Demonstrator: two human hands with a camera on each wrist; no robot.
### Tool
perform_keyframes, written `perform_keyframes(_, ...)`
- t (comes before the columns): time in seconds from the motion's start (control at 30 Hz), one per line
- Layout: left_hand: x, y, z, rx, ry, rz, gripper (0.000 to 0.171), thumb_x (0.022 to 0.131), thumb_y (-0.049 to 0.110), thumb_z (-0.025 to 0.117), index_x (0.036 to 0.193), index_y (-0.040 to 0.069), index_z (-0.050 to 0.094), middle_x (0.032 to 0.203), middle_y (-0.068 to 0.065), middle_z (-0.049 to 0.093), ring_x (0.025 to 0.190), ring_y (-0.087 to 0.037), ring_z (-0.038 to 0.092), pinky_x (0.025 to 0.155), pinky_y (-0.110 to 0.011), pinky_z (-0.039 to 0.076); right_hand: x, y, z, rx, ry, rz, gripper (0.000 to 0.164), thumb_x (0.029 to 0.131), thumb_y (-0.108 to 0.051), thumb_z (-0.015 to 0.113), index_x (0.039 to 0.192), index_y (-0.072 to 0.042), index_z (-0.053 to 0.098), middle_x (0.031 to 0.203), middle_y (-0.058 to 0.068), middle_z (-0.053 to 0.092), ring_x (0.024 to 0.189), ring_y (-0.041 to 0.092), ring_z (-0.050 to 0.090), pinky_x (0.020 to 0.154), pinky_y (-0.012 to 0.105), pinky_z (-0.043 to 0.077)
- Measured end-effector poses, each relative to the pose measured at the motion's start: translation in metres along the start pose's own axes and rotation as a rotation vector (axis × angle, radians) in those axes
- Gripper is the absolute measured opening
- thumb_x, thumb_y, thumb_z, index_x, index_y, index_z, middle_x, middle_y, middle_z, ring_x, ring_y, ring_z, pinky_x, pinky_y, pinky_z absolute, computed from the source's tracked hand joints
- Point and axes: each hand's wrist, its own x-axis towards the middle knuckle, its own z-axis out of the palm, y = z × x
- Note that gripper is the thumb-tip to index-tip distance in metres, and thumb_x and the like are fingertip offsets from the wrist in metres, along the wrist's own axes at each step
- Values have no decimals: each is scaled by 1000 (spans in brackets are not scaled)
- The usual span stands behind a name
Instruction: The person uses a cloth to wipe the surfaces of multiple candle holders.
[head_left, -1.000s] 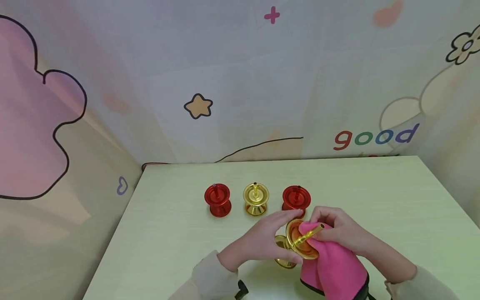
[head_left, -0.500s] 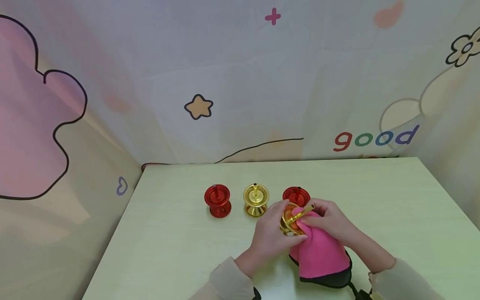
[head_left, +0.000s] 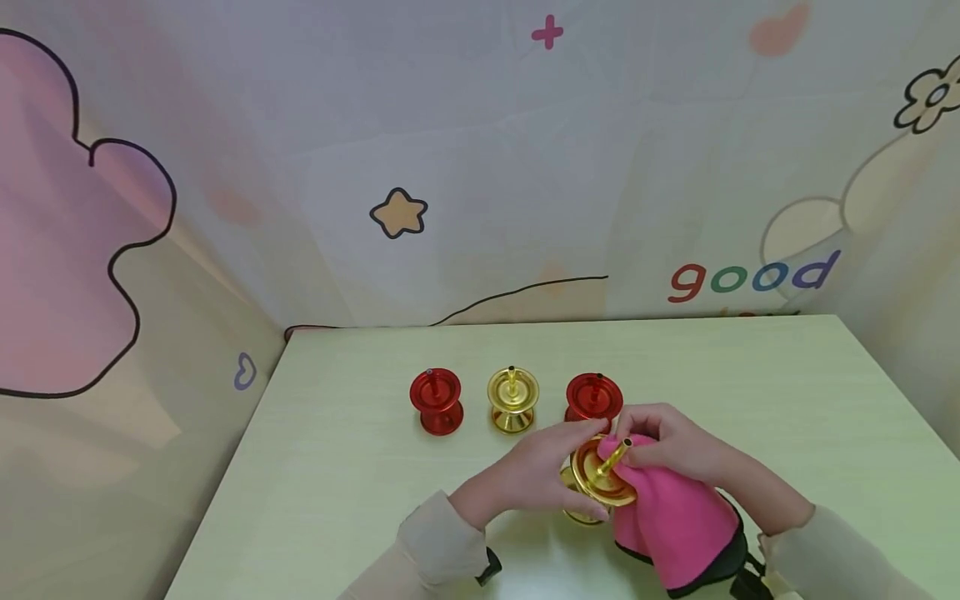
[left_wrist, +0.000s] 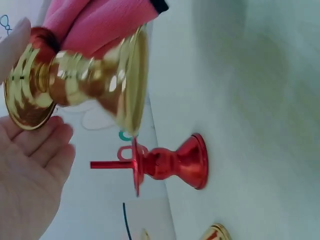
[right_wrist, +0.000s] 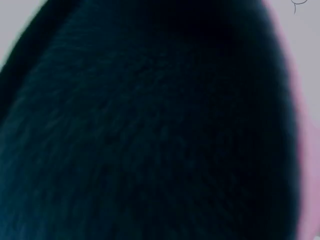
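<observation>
My left hand (head_left: 525, 473) holds a gold candlestick (head_left: 591, 463) by its dish, thumb on one side and fingers on the other. The candlestick tilts, its spike pointing up and right in the head view. In the left wrist view the candlestick (left_wrist: 75, 80) lies sideways, its flared base raised off the table. With thumb and fingers my right hand (head_left: 671, 443) pinches a pink cloth (head_left: 675, 521) with a black edge, pressed against the inside of the dish beside the spike. The cloth's dark underside (right_wrist: 150, 125) fills the right wrist view and hides the right fingers there.
Behind the hands stand a red candlestick (head_left: 436, 398), a gold one (head_left: 513, 396) and another red one (head_left: 592, 395) in a row, upright on the pale table (head_left: 337, 483). The right red one is close to my left fingertips. A printed backdrop (head_left: 480, 167) rises behind.
Both hands, the candlestick and the cloth moved away from me by half a second ago, then back toward me and slightly right. The cloth has shifted along the dish. The standing candlesticks stayed put.
</observation>
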Motion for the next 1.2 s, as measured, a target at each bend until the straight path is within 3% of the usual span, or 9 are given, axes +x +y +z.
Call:
perform_keyframes(0.1, 2, 3, -6, -19, -73, 27, 87, 68, 48, 69, 139, 16, 29, 139, 6, 37, 125, -6, 36, 101, -21, 32, 1, -2, -3, 28, -74, -27, 4, 81, 3, 53, 84, 0, 54, 87, -1, 61, 78, 5, 57, 60, 23, 50)
perform_keyframes(0.2, 2, 8, -6, -32, -40, 9, 85, 69, 47, 69, 137, 16, 31, 136, 6, 40, 123, -5, 39, 99, -19, 34, 2, -3, -3, 6, -57, -9, 5, 81, 2, 54, 85, -1, 55, 87, 0, 61, 78, 5, 57, 61, 24, 51)
perform_keyframes(0.47, 2, 22, 10, 137, 320, -202, 83, 66, 47, 72, 130, 5, 40, 129, -5, 47, 118, -16, 45, 95, -29, 41, 7, -7, 13, -87, 268, 173, 11, 82, -11, 60, 84, -1, 57, 76, 3, 59, 64, 8, 55, 54, 24, 48)
perform_keyframes(0.63, 0, 25, 24, 276, 490, -193, 85, 65, 49, 71, 129, 1, 41, 126, -7, 48, 115, -19, 46, 94, -28, 42, 7, -9, 22, -44, 349, 192, 16, 81, -13, 61, 86, 1, 55, 79, 4, 59, 65, 10, 56, 53, 25, 49)
perform_keyframes(0.73, -4, 22, 22, 227, 408, -132, 88, 66, 50, 70, 133, 4, 36, 130, -7, 44, 119, -19, 44, 95, -28, 41, 4, -10, 20, -83, 296, 144, 6, 81, -6, 59, 81, -2, 55, 78, 2, 58, 65, 8, 55, 53, 25, 49)
perform_keyframes(0.9, -4, 15, 3, 163, 72, -6, 91, 66, 52, 69, 137, 11, 29, 137, 0, 38, 124, -11, 37, 100, -21, 34, 2, -13, 13, -145, 103, 26, 6, 79, 2, 55, 79, -4, 54, 76, -2, 57, 67, 3, 53, 55, 21, 47)
perform_keyframes(1.0, 0, 15, -6, 221, -54, 62, 87, 66, 52, 69, 135, 13, 33, 132, 4, 42, 118, -6, 42, 97, -15, 35, 2, -14, 11, -152, 23, 9, 7, 79, 1, 57, 79, -4, 52, 74, -4, 56, 66, 1, 51, 54, 20, 45)
perform_keyframes(1.1, 3, 19, -9, 327, -58, 85, 82, 65, 51, 70, 129, 12, 39, 122, 4, 50, 108, -5, 50, 90, -13, 39, 3, -16, 12, -162, 30, 22, 5, 80, -2, 58, 79, -4, 53, 75, -4, 56, 66, 1, 51, 54, 20, 45)
perform_keyframes(1.2, 4, 23, -9, 411, 26, 32, 77, 64, 52, 70, 122, 9, 44, 111, 3, 56, 94, -6, 57, 78, -13, 45, 1, -17, 14, -150, 130, 81, 4, 81, -6, 59, 82, -3, 56, 76, -1, 58, 65, 5, 54, 55, 23, 47)
